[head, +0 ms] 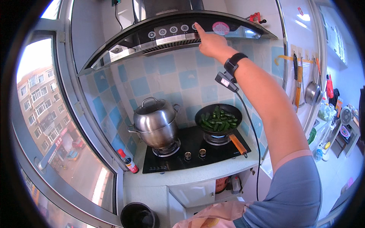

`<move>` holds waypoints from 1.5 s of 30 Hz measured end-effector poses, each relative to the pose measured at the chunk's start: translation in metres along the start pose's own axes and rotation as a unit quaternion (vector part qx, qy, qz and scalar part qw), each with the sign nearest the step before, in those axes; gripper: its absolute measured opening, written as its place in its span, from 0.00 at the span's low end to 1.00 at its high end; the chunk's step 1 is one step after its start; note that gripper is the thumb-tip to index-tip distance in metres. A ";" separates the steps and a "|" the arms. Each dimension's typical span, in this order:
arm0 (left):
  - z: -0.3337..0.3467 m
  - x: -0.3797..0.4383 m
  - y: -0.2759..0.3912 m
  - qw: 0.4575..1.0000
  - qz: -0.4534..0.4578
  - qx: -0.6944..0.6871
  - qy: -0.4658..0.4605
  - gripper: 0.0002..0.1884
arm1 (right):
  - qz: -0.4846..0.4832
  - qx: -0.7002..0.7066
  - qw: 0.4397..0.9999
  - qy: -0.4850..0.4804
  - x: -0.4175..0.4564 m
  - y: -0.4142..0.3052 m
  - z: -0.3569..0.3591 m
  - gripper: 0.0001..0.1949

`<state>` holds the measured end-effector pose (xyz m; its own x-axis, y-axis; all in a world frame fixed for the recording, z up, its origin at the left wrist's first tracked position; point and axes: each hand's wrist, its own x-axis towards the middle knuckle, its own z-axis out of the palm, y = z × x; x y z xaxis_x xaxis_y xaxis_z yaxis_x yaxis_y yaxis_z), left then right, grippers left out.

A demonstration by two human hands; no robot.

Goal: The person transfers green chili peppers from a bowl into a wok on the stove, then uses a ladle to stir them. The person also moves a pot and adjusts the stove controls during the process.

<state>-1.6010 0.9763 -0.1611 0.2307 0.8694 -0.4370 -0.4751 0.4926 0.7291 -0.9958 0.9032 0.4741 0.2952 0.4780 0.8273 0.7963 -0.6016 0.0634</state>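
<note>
My right hand is raised to the range hood, its index finger extended and the other fingers curled in. The fingertip is at the rightmost button on the control panel and partly covers it. Nothing is held in this hand. A black band with a small cabled device is on the wrist. Below, a black frying pan with a wooden handle holds green peppers over a lit blue flame. My left hand is out of view.
A lidded steel pot stands on the left burner of the black gas hob. A red-capped bottle is beside the hob. A black bin is below, near the window. The cabinet is partly open. Utensils hang at right.
</note>
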 end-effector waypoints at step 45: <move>0.016 -0.018 0.002 0.986 -0.125 -0.084 0.066 0.10 | -0.049 -0.025 0.998 0.016 0.017 -0.063 0.024 0.41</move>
<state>-1.5921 0.9621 -0.1436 0.2520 0.7029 -0.6651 -0.5534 0.6685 0.4968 -1.0284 0.9645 0.4712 0.2004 0.5163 0.8327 0.7933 -0.5842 0.1713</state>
